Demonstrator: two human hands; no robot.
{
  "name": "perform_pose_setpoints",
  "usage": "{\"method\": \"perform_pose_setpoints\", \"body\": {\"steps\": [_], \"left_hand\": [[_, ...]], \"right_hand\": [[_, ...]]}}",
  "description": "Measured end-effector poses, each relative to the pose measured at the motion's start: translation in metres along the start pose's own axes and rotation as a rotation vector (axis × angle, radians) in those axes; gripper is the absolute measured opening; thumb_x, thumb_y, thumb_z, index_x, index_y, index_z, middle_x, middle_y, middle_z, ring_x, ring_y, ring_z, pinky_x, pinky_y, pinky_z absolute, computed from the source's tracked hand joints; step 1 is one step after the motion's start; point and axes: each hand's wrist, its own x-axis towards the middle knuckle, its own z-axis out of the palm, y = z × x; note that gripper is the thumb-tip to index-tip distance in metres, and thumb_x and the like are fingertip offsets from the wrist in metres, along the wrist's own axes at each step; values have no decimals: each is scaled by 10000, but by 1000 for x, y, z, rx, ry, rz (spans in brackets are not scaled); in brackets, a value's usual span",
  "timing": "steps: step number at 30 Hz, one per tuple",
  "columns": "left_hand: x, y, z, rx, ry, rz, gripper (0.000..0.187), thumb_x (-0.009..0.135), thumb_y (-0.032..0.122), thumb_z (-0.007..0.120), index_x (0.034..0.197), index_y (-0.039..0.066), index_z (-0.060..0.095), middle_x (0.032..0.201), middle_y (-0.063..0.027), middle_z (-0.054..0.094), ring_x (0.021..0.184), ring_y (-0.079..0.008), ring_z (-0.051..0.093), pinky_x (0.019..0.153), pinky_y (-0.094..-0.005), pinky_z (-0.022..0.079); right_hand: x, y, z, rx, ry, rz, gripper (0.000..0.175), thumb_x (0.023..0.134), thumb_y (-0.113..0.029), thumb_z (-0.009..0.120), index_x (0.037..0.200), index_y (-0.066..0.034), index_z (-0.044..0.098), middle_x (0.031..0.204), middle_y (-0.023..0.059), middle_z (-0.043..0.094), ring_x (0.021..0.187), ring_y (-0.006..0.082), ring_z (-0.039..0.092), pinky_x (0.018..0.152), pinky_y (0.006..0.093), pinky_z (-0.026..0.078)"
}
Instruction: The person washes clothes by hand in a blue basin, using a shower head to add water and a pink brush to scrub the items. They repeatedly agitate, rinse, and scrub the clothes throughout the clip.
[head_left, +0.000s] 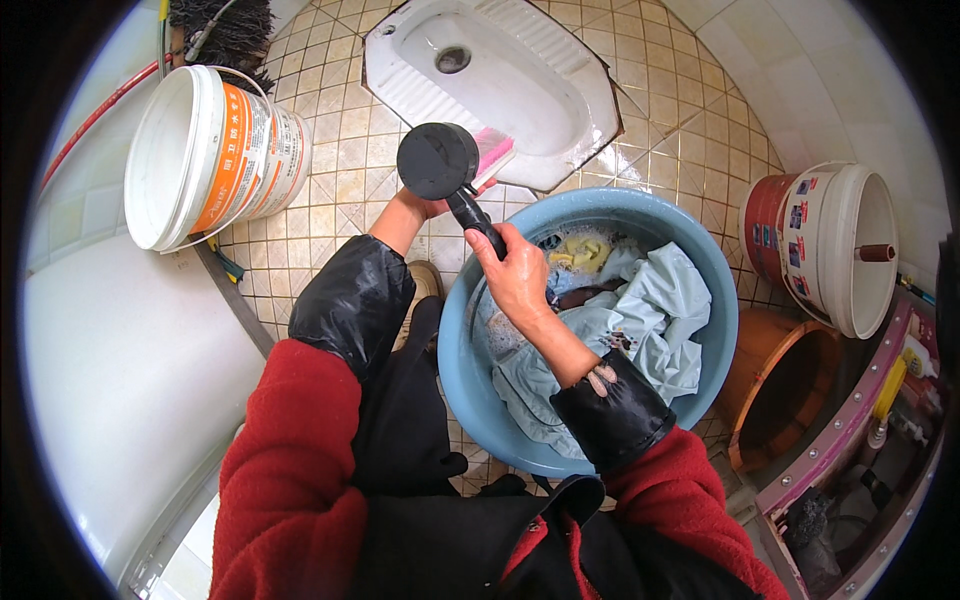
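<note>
My right hand grips the handle of a black round-headed utensil, which may be a water dipper or a hand shower. Behind that head is my left hand, mostly hidden, with fingertips showing under a scrubbing brush. The brush has a white back and pink bristles that face up. Below my right forearm stands a large blue plastic tub. It holds a pale blue garment, a yellow cloth, darker fabric and sudsy water. Black sleeve covers wrap both my forearms.
A white squat toilet is set in the tiled floor ahead. Orange-banded white bucket lies tilted at left, beside a dark bristled broom. At right are another bucket, a brown barrel-like container and a shelf with bottles.
</note>
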Motion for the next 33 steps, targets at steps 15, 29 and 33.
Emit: {"method": "perform_pose_setpoints", "body": {"steps": [15,29,33], "left_hand": [[21,13,-70,658,-107,531,448,802,227,670,1195,32,576,1030,-57,628,872,-139,543,713,-284,447],[-11,9,-11,248,-361,248,283,903,288,545,1124,112,562,1026,-29,631,868,-169,616,869,-439,517],[-8,9,-21,219,-385,265,293,914,287,522,1153,119,547,1045,-30,630,907,-176,616,907,-436,500]], "right_hand": [[-8,-7,4,-21,-16,-64,458,819,-485,615,919,-39,630,713,178,633,684,386,616,602,452,466],[-5,-8,-2,-12,6,-51,454,825,-484,609,914,-39,634,700,174,630,664,380,615,594,450,463],[-5,-8,-2,-25,4,-53,455,825,-485,610,922,-41,635,702,174,633,668,375,618,599,447,467]]}}
